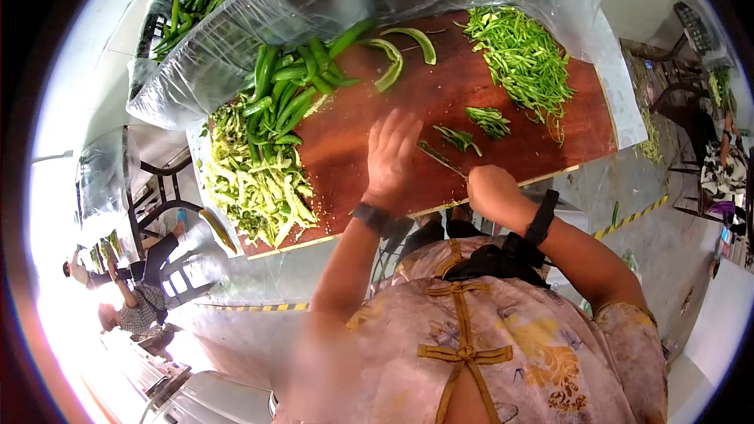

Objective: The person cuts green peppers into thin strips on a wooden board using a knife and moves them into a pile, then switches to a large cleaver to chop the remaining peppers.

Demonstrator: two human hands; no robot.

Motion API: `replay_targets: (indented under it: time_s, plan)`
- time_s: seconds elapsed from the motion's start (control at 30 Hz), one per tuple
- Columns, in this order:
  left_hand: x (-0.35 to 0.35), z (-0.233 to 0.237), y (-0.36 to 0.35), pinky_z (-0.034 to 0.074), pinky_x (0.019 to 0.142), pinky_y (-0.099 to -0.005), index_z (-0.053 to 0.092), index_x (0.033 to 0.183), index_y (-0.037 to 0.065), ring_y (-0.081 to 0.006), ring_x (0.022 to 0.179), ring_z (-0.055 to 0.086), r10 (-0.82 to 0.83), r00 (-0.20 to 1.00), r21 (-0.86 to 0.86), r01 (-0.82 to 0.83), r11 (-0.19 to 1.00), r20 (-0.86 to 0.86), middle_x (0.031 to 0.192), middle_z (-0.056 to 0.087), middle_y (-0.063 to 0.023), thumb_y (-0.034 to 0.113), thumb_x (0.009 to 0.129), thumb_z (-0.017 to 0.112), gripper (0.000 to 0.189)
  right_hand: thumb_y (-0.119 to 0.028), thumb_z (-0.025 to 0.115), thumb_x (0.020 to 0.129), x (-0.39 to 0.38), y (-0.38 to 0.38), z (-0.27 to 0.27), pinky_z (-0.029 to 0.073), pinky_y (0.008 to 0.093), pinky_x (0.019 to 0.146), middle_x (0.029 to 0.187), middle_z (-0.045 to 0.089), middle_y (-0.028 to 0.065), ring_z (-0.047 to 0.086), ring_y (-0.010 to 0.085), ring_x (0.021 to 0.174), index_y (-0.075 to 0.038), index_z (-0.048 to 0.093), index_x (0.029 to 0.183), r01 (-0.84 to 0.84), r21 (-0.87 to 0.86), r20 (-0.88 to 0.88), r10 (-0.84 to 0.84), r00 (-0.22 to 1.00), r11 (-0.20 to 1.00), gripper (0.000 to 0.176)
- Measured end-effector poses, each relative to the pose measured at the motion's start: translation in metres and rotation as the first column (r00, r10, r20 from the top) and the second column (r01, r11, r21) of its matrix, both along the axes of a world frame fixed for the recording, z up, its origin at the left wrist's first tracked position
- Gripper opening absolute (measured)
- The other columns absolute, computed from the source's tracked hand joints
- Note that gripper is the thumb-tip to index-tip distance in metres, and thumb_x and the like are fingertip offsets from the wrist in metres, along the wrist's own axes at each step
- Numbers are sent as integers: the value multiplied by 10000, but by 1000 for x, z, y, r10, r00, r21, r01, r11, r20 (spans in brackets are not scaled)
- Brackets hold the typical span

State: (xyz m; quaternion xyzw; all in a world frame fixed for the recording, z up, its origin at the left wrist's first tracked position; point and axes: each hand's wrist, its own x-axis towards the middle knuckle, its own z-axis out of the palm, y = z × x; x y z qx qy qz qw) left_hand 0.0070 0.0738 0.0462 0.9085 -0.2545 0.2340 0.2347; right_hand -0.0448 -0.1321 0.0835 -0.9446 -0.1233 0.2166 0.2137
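Thin knife (443, 159), prob. metal, R hand (495, 194)

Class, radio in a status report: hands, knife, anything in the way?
Right hand closed on knife. Left hand open, empty. Cut green strips close beside the knife, possibly in its way.

A pale pink shirt (542, 330) with yellow floral print; golden-brown knotted trim (465, 355) down its middle; beyond its sleeves, dark wristbands (542, 218), perhaps watches.

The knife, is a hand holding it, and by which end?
The right hand grips the knife by its handle end; the left hand looks open and empty.
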Motion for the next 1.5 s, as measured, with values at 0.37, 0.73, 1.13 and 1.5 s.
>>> replay_targets:
  time_s: [0.37,0.73,1.13,1.5]
  plan:
    - [8,0,1,333,1024,-478,567,1172,55,-326,1258,420,149,986,-96,-141,985,78,1249,536,-138,30,745,512,431,-153,594,782,20,13,-22,467,518,638,689,572,285,577,462,693,68,617,682,97,156,64,-108,992,983,244]
    - [-28,-26,-10,384,878,-433,603,988,67,-285,1006,531,134,991,15,-134,991,-9,1061,584,-95,29,672,553,323,-149,580,781,7,-2,-22,452,539,625,666,559,277,560,465,664,62,597,660,72,133,80,-83,993,989,244]
    - [-42,-19,0,430,868,-430,622,1037,73,-314,1007,561,-4,970,33,13,999,-244,1076,611,-130,60,721,543,326,-210,556,847,-10,-40,-7,481,497,610,682,610,214,608,388,658,-3,588,830,40,-76,248,-20,969,996,211]
    - [-76,-41,33,379,950,-428,604,1097,63,-321,1105,494,359,916,-75,-377,923,-178,1153,559,-107,0,744,541,365,-136,622,786,-14,-39,-40,510,406,566,724,625,171,630,326,653,19,551,966,-38,-76,382,64,922,996,247]
